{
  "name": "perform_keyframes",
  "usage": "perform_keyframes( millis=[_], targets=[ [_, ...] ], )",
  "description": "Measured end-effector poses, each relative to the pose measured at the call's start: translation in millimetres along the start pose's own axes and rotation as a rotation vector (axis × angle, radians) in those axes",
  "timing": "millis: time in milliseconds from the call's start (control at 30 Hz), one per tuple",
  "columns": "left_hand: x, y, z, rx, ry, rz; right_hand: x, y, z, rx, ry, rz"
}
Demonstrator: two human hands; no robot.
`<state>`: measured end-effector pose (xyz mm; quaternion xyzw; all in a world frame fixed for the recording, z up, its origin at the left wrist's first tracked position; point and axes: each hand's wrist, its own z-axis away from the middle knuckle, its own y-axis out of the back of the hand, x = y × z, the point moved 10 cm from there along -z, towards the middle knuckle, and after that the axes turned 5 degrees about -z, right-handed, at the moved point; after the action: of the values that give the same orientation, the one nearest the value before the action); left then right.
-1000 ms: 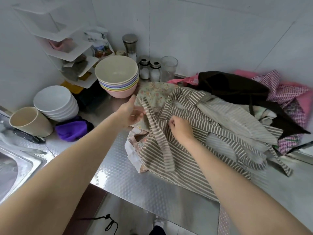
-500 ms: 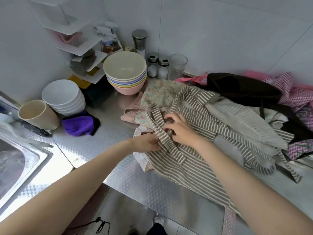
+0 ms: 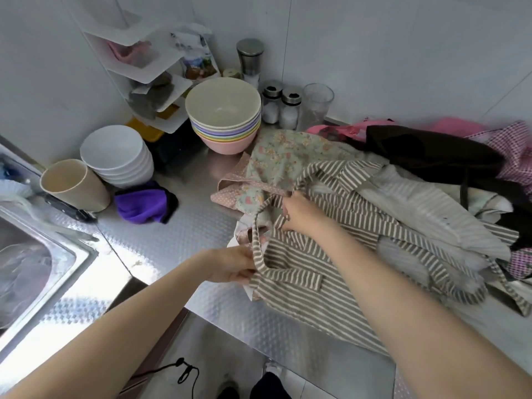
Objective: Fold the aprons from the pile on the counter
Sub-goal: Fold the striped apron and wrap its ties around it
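The striped apron (image 3: 311,272) is lying at the near end of the apron pile (image 3: 431,174) on the steel bench (image 3: 178,234), right under our hands. Our left hand (image 3: 233,264) is pinching its strap at the left edge, fingers curled on the cloth. Our right hand (image 3: 299,216) is gripping bunched stripes further in. Since a second ago, our left hand has been pulling back from near the stacked bowls (image 3: 226,116) toward us.
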<state>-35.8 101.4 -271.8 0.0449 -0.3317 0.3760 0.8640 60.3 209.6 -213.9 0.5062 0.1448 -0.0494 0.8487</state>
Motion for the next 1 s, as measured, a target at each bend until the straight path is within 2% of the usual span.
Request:
perform_keyframes(
  millis=[67, 100, 167, 233, 300, 367, 500, 600, 700, 767, 833, 900, 1000],
  targets=[
    [-2, -4, 5, -0.054, 0.017, -0.032, 0, -12, 4, 0.025, -0.016, 0.034],
    [3, -1, 6, -0.038, 0.010, -0.107, -1, -13, 9, 0.101, -0.021, 0.074],
    [25, 16, 7, 0.107, -0.027, -0.297, -7, 1, 25, 0.361, -0.010, 0.193],
    [52, 38, 12, 0.301, -0.079, -0.357, -13, 7, 41, 0.504, 0.027, 0.218],
    [70, 55, 18, 0.453, -0.125, -0.320, -11, -11, 47, 0.399, 0.040, -0.003],
    [81, 65, 24, 0.532, -0.173, -0.083, -9, -36, 48, 0.228, 0.059, -0.095],
    [91, 94, 39, 0.566, -0.342, 0.626, 4, -56, 46, 0.079, 0.043, -0.217],
    [79, 110, 49, 0.577, -0.374, 0.882, 9, -58, 43, -0.020, 0.020, -0.295],
    [64, 116, 54, 0.571, -0.387, 1.029, 7, -56, 42, -0.123, -0.017, -0.318],
    [55, 119, 58, 0.679, -0.305, 0.833, 8, -51, 45, -0.128, -0.048, -0.356],
    [53, 116, 59, 0.756, -0.207, 0.489, 13, -39, 52, -0.052, -0.085, -0.450],
    [59, 89, 52, 0.678, -0.131, 0.163, 23, -19, 66, 0.092, -0.108, -0.512],
    [62, 30, 35, 0.428, -0.008, -0.349, 56, 6, 96, 0.252, -0.194, -0.526]
  ],
)
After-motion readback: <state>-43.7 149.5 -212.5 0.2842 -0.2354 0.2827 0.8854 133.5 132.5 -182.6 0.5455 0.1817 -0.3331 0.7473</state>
